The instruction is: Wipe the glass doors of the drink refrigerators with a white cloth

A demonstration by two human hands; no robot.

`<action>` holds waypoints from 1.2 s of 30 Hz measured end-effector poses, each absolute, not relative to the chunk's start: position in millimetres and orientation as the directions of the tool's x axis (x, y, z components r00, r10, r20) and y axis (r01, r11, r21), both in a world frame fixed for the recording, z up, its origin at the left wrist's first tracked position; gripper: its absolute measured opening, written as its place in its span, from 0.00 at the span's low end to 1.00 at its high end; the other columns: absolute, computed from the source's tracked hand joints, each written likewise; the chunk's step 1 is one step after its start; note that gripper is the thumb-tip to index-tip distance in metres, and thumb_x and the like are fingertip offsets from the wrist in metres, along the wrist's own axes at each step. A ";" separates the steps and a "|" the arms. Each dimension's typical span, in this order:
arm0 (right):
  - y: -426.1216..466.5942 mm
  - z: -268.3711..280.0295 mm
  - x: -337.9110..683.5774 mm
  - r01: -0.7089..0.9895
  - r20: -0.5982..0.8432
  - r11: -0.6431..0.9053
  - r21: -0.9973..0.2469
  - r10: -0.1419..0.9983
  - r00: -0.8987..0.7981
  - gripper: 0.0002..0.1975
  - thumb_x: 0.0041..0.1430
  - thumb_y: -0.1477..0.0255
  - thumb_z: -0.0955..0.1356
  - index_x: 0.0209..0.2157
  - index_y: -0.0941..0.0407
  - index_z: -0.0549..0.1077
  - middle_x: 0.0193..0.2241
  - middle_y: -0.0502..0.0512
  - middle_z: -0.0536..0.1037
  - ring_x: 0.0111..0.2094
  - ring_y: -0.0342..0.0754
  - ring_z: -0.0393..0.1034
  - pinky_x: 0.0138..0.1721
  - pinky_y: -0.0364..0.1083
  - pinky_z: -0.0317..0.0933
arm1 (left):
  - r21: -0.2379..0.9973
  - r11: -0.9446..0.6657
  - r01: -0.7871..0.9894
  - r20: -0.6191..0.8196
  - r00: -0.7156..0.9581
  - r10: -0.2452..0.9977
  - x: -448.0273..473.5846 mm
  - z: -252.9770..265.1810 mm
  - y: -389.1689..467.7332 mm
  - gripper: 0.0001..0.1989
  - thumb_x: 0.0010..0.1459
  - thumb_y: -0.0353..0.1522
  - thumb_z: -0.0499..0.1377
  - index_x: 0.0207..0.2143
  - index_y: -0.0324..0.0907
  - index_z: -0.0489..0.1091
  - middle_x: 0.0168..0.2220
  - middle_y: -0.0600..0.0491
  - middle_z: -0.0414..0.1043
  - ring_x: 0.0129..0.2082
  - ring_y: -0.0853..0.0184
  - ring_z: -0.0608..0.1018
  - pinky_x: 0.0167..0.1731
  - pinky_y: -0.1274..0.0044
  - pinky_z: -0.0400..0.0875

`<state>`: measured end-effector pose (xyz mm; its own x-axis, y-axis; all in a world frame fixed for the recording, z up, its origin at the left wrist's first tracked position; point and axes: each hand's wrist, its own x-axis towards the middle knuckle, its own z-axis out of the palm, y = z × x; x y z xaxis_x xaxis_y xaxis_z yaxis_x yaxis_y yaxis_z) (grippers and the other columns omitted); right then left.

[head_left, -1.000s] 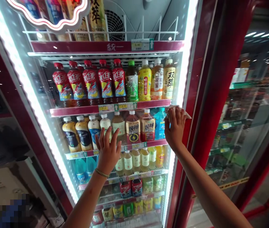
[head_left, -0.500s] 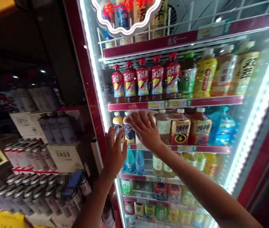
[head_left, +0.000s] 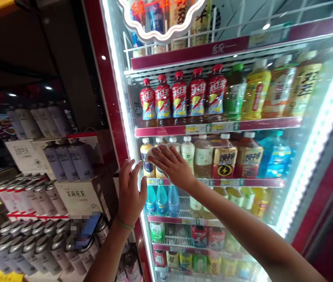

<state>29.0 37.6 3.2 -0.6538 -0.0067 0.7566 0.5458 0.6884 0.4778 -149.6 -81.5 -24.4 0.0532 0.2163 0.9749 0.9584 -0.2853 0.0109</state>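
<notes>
On the left part of the drinks cooler's (head_left: 107,90) glass front, the right hand (head_left: 176,166) spreads flat over a pale cloth (head_left: 151,152). The left hand (head_left: 133,196), empty and half-curled, is before its left edge. Wiping seems unfinished; how much glass remains cannot be told.

From here I see three purplish bottles (head_left: 66,161) above a pale carton (head_left: 80,199), silver-topped containers (head_left: 46,256) and red-capped bottles (head_left: 180,98).
</notes>
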 end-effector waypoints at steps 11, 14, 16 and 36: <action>65.4 -33.4 332.5 0.867 0.917 0.419 0.269 0.164 -0.363 0.41 0.70 0.70 0.66 0.74 0.40 0.40 0.74 0.48 0.49 0.75 0.57 0.43 0.74 0.64 0.48 | -0.051 -0.542 0.839 0.945 0.216 0.244 46.8 -44.4 -10.8 0.29 0.65 0.25 0.58 0.67 0.46 0.60 0.63 0.42 0.63 0.69 0.52 0.62 0.68 0.55 0.64; 73.9 -50.3 409.0 0.893 0.932 0.380 0.241 0.168 -0.323 0.40 0.70 0.71 0.67 0.74 0.41 0.42 0.75 0.51 0.48 0.75 0.59 0.42 0.72 0.66 0.51 | -0.031 -0.564 0.825 0.942 0.213 0.260 91.6 -51.6 -2.7 0.30 0.65 0.25 0.58 0.67 0.47 0.59 0.63 0.42 0.63 0.69 0.51 0.63 0.67 0.53 0.64; 79.4 -61.3 448.6 0.902 0.939 0.370 0.225 0.163 -0.301 0.40 0.70 0.71 0.67 0.74 0.42 0.43 0.75 0.53 0.48 0.75 0.60 0.42 0.71 0.67 0.53 | -0.025 -0.561 0.827 0.938 0.213 0.273 113.8 -57.5 -0.1 0.31 0.65 0.25 0.58 0.68 0.47 0.58 0.63 0.42 0.63 0.69 0.51 0.63 0.67 0.52 0.64; 37.4 -89.1 144.2 0.703 0.837 0.606 0.371 0.111 -0.536 0.36 0.69 0.72 0.66 0.73 0.44 0.50 0.72 0.49 0.58 0.75 0.55 0.45 0.74 0.62 0.46 | 0.043 -0.305 0.951 0.909 0.089 0.406 -77.0 -96.7 -69.3 0.25 0.68 0.28 0.56 0.66 0.45 0.61 0.62 0.41 0.64 0.70 0.52 0.62 0.67 0.53 0.63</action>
